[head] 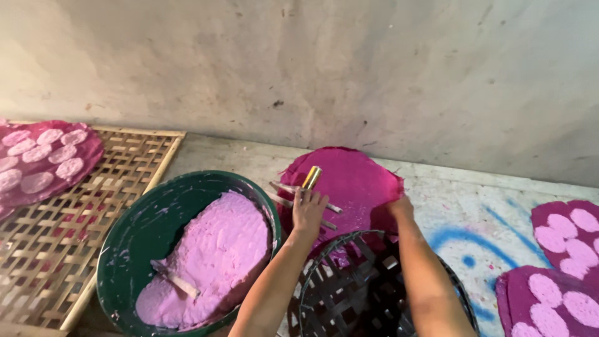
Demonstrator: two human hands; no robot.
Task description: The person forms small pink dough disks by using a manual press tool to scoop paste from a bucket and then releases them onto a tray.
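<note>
A green basin [134,249] is seen near the left, filled for the most part with thick pink paste [212,256], and a flat stick [175,281] is laid in the paste at its near left. Just right of the basin, a dark woven basket [349,293] is seen at the near edge; what it contains cannot be told. Beyond the basket, a round magenta sheet [355,181] is spread flat on the floor. The left hand [309,209] is closed around a gold tube [311,177], which is held tilted over the left part of the sheet, with two thin sticks [293,193] lying beneath the fingers. The right hand [399,206] is pressed on the sheet's right edge; how far its fingers are spread cannot be told. On the far left, a bamboo rack [75,218] bears another magenta sheet with pale patches [43,159], and more patched sheets [561,262] lie at the right.
</note>
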